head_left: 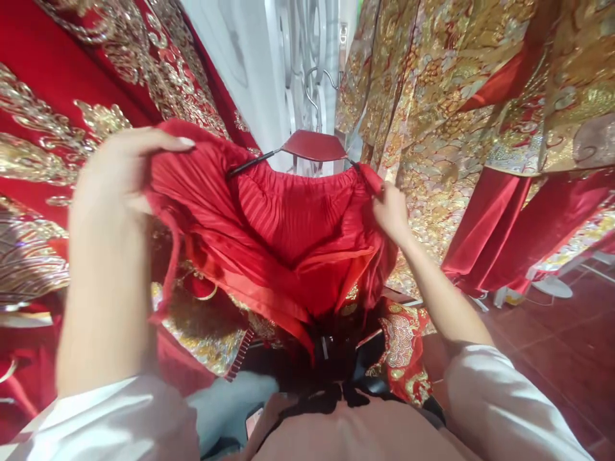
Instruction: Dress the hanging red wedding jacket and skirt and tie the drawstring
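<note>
A red pleated garment (269,256) is spread in front of me on a clothes hanger (314,146), which has a red middle piece, black arms and a metal hook. My left hand (129,153) grips the garment at its left shoulder, thumb on top of the cloth. At the opposite shoulder, the fingers of my right hand (390,208) are closed on the red fabric. The gathered neckline lies between the hands, just below the hanger. Below the neckline the front falls open, showing a brighter orange-red edge. Part of the lower garment is in shadow.
Red garments with gold embroidery (110,38) hang close on the left. Gold patterned garments (432,115) hang on the right, beside plain red cloth (490,230). White rings (288,45) hang behind the hanger. Red and gold fabric (403,346) lies low near my body. The tiled floor (552,346) shows at right.
</note>
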Demonstrator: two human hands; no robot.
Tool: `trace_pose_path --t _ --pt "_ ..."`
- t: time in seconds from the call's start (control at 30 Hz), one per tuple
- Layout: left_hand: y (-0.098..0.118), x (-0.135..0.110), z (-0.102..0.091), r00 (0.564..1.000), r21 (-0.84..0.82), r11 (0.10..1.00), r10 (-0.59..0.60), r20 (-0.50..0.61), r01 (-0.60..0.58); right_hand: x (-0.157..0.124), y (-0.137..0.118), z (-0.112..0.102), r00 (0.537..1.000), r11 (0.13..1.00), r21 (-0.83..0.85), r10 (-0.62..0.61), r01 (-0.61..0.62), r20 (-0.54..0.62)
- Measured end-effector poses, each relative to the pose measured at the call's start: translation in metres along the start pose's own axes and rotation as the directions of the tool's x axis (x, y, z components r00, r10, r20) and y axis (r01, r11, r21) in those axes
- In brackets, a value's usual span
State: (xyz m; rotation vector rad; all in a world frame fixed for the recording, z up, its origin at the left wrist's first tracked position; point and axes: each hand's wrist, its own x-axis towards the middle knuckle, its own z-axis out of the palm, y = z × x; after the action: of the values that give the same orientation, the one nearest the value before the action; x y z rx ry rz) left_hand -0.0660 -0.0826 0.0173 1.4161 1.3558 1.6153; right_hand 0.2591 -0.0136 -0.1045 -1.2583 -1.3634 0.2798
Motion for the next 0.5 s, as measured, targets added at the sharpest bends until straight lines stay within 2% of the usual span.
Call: trace_pose_path --t 0.03,0.07,0.1,0.17,0.23,0.27,0.3,0.37,0.43,0.5 --pt "0.0 0.003 -0.007 0.993 0.163 0.986 0.06 -0.101 -0.043 0.006 0.0 -0.008 0.993 0.994 0.075 0.071 -0.078 0.095" --pt "-0.002 0.007 -0.015 0.975 0.36 0.93 0.147 -0.169 -0.078 0.012 0.0 -0.019 0.971 0.973 0.151 0.142 -0.172 0.19" --pt "-0.007 0.01 -0.021 0.953 0.555 0.826 0.24 -0.185 -0.1 0.019 -0.001 -0.031 0.942 0.94 0.218 0.202 -0.263 0.267" --pt "-0.022 0.016 -0.031 0.935 0.828 0.546 0.344 -0.081 -0.129 0.033 -0.005 -0.055 0.905 0.879 0.306 0.26 -0.367 0.338" --pt "-0.045 0.02 -0.035 0.953 0.934 0.321 0.297 0.06 -0.159 0.047 -0.008 -0.071 0.907 0.86 0.351 0.253 -0.37 0.336" --pt "-0.058 0.021 -0.035 0.967 0.951 0.262 0.232 0.105 -0.167 0.053 -0.008 -0.076 0.915 0.861 0.367 0.237 -0.354 0.327" --pt "-0.071 0.021 -0.033 0.977 0.954 0.24 0.16 0.142 -0.178 0.06 -0.006 -0.078 0.921 0.861 0.377 0.224 -0.34 0.319" --pt "-0.099 0.017 -0.029 0.979 0.938 0.28 0.049 0.197 -0.203 0.069 0.005 -0.077 0.923 0.858 0.382 0.232 -0.342 0.306" --pt "-0.123 0.009 -0.022 0.964 0.891 0.392 -0.033 0.262 -0.229 0.071 0.022 -0.071 0.913 0.848 0.367 0.284 -0.382 0.293" --pt "-0.143 -0.002 -0.015 0.924 0.805 0.546 -0.135 0.359 -0.233 0.063 0.043 -0.06 0.871 0.82 0.323 0.377 -0.472 0.313"
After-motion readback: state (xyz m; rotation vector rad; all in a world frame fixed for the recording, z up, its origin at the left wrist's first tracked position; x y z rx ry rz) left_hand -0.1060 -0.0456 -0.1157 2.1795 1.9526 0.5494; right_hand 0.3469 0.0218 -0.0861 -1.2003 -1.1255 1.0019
